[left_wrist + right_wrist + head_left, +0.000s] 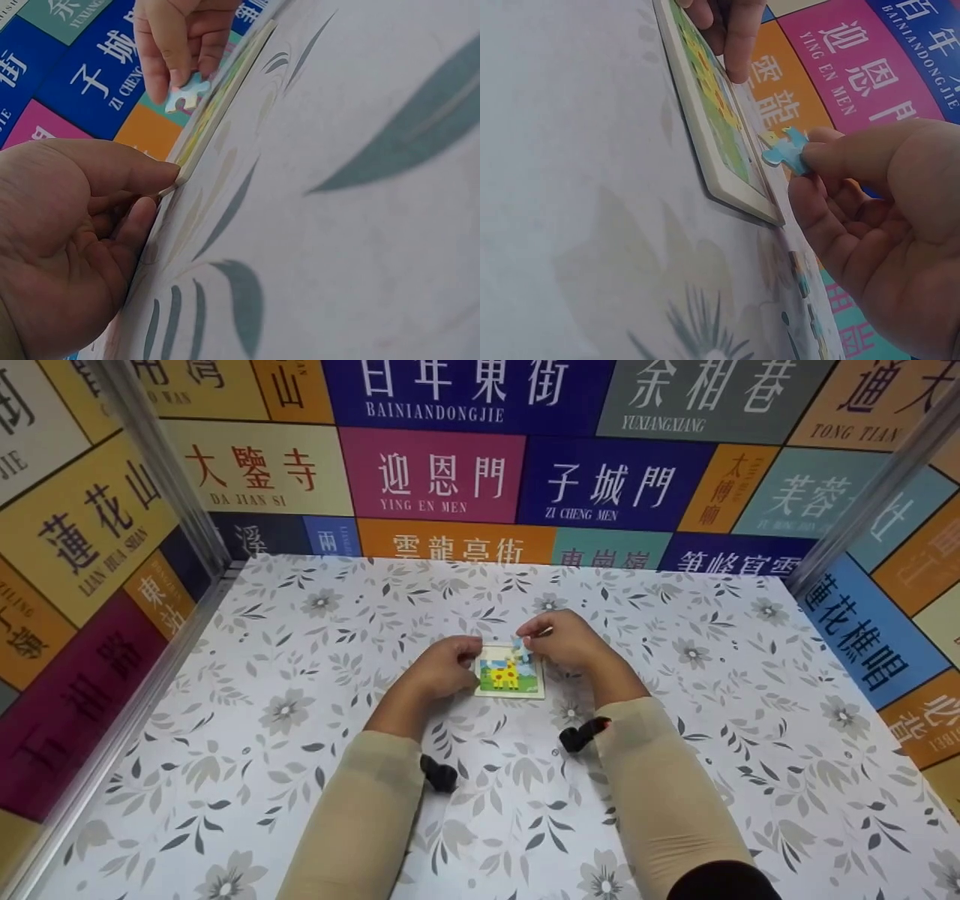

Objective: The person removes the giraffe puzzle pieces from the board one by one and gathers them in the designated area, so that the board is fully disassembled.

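A small square jigsaw puzzle board (517,695) with a pale frame lies on the table, its picture a yellow giraffe with red spots on green. My left hand (448,666) grips the board at its left side; in the left wrist view the thumb (154,174) touches the frame's edge. Over the board's upper right part, my right hand (566,639) pinches a light blue puzzle piece (786,152) between thumb and fingers. That piece has a yellowish corner and is held above the board, apart from it in the right wrist view.
More puzzle pieces (800,274) lie on the table beside the board, near my right hand. A white cloth with grey flowers and leaves (285,712) covers the table. Panels with coloured street-name signs (435,476) stand along the back and both sides.
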`<state>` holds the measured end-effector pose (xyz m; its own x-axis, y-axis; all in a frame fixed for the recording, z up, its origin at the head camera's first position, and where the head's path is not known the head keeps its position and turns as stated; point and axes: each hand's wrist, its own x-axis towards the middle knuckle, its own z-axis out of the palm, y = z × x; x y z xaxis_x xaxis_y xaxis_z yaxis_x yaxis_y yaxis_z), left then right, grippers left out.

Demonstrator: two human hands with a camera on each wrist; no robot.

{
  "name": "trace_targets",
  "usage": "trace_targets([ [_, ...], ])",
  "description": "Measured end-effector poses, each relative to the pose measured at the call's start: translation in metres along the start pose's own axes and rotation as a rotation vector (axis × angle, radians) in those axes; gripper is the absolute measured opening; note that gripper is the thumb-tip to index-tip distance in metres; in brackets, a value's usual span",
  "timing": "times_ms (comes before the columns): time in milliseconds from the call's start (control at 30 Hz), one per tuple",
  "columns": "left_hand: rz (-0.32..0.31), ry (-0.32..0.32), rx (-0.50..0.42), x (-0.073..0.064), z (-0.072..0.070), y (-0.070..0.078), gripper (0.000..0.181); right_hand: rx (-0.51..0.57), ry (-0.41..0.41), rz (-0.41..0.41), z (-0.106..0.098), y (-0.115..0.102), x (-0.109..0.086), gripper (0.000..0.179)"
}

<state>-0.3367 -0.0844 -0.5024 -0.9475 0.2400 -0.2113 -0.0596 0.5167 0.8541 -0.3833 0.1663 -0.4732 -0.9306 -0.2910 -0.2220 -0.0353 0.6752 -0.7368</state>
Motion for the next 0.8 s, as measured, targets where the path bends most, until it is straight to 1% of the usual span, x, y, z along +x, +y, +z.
trace_targets([
  [200, 0.032, 0.005, 0.037, 0.000, -0.001, -0.001, 0.059, 0.020, 0.020, -0.007, -0.011, 0.002, 0.001, 0.027],
  [333, 0.037, 0.007, 0.043, 0.000, -0.002, 0.000, 0.060, 0.091, 0.066, 0.007, -0.025, 0.008, 0.000, 0.031],
  [433, 0.021, 0.006, 0.046, 0.000, -0.001, 0.001, 0.060, 0.172, 0.117, 0.038, -0.038, 0.013, -0.001, 0.033],
  [567, 0.025, -0.002, 0.054, -0.001, 0.000, 0.003, 0.062, 0.255, 0.181, 0.073, -0.053, 0.020, -0.006, 0.035],
  [633, 0.032, -0.002, 0.054, -0.002, 0.000, 0.002, 0.063, 0.271, 0.197, 0.080, -0.059, 0.024, -0.009, 0.036],
  [800, 0.045, 0.002, 0.029, -0.004, 0.001, -0.001, 0.063, 0.266, 0.207, 0.051, -0.072, 0.037, -0.015, 0.035],
])
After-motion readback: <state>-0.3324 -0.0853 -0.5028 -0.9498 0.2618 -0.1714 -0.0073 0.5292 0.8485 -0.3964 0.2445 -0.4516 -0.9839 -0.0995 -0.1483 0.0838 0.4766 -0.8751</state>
